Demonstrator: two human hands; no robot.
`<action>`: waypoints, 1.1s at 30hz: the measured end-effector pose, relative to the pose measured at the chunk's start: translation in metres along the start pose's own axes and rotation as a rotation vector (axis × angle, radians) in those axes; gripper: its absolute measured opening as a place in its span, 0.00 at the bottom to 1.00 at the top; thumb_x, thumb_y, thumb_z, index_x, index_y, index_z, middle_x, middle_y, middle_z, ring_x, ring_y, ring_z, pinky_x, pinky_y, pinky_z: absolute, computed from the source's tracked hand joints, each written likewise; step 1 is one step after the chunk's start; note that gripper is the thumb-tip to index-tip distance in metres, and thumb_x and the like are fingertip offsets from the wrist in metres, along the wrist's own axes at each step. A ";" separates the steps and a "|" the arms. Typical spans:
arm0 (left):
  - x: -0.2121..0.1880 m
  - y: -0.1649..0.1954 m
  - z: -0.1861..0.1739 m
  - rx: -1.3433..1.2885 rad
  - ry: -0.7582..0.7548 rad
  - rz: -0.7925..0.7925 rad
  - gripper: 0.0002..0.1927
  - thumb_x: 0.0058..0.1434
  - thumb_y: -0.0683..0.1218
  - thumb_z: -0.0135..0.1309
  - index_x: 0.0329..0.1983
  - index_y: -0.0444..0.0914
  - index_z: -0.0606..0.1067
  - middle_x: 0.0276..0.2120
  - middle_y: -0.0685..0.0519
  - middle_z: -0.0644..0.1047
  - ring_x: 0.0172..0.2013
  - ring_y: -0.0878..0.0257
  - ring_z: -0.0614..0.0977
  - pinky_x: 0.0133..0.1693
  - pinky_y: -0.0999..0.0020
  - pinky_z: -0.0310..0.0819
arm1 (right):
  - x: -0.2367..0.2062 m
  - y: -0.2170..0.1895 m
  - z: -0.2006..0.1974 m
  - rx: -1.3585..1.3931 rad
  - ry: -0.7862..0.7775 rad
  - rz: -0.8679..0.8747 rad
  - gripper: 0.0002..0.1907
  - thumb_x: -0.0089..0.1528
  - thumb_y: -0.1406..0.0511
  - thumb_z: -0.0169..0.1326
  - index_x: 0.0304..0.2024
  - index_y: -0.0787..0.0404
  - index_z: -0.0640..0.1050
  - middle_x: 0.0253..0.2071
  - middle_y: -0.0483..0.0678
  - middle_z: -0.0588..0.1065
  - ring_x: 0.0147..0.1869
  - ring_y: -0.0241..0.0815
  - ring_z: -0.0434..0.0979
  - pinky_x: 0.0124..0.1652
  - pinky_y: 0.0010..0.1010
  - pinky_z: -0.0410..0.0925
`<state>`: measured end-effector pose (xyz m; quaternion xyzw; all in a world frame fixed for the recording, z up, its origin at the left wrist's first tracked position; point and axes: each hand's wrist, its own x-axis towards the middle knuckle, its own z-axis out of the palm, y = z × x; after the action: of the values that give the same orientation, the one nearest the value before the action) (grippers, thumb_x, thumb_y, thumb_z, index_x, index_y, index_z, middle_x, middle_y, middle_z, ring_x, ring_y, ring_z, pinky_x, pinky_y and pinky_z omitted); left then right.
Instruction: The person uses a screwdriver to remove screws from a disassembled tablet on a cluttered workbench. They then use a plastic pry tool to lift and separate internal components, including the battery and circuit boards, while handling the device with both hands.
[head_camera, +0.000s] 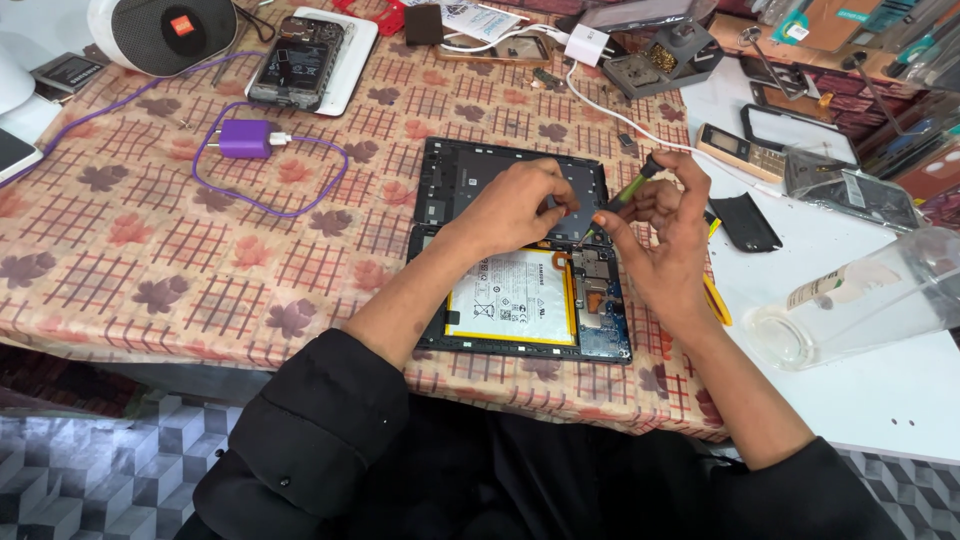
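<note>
**Opened tablet on the table, screwdriver at the top edge of the board**

Black sleeves fill the bottom of the view at 6 o'clock, and both forearms run up from there to an opened tablet (520, 300) lying on the flower-patterned table (150, 250). Its white battery (512, 297) shows face up, with the blue circuit board (600, 300) just beside it at 3 o'clock. The removed back cover (470, 180) lies touching the tablet at 12 o'clock.

The right hand (660, 240) pinches a slim green-handled screwdriver (622, 198) between thumb and fingertips, other fingers curled. The tool's long axis slants from the handle end at about 1 o'clock down to the tip at 7 o'clock, and the tip sits right over the upper edge of the board. So the work spot lies directly below and slightly toward 8 o'clock of that hand.

The left hand (525, 205) is curled, fingertips pressed together near the tip, resting on the back cover; whether it pinches a tiny part can't be told. Both hands are about equally near the spot.

Around it: a purple charger (246, 139) at 10 o'clock, a clear bottle (860, 300) lying at 3 o'clock.
</note>
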<state>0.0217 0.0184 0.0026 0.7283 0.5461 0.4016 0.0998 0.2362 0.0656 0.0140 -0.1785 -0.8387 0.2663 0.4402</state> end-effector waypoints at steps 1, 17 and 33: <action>0.000 0.000 0.000 -0.003 0.000 0.012 0.08 0.56 0.38 0.60 0.39 0.38 0.84 0.41 0.49 0.79 0.40 0.55 0.83 0.43 0.60 0.78 | 0.001 0.001 0.000 0.007 -0.002 0.021 0.39 0.66 0.78 0.60 0.69 0.55 0.52 0.44 0.55 0.75 0.50 0.40 0.79 0.50 0.29 0.74; -0.001 -0.001 0.001 -0.090 -0.147 0.039 0.06 0.54 0.41 0.64 0.35 0.39 0.84 0.36 0.50 0.80 0.35 0.60 0.85 0.38 0.65 0.81 | 0.005 0.020 -0.007 0.465 -0.058 -0.011 0.30 0.71 0.81 0.53 0.64 0.51 0.55 0.54 0.55 0.73 0.59 0.39 0.75 0.60 0.31 0.70; 0.000 -0.003 0.003 -0.057 -0.178 -0.005 0.06 0.53 0.42 0.65 0.35 0.41 0.86 0.33 0.50 0.82 0.33 0.61 0.85 0.37 0.65 0.80 | 0.002 0.020 -0.006 0.403 -0.025 -0.104 0.28 0.69 0.82 0.54 0.60 0.54 0.57 0.51 0.57 0.74 0.57 0.41 0.77 0.57 0.29 0.70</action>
<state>0.0217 0.0209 -0.0014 0.7566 0.5254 0.3504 0.1697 0.2416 0.0843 0.0057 -0.0402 -0.7820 0.4078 0.4696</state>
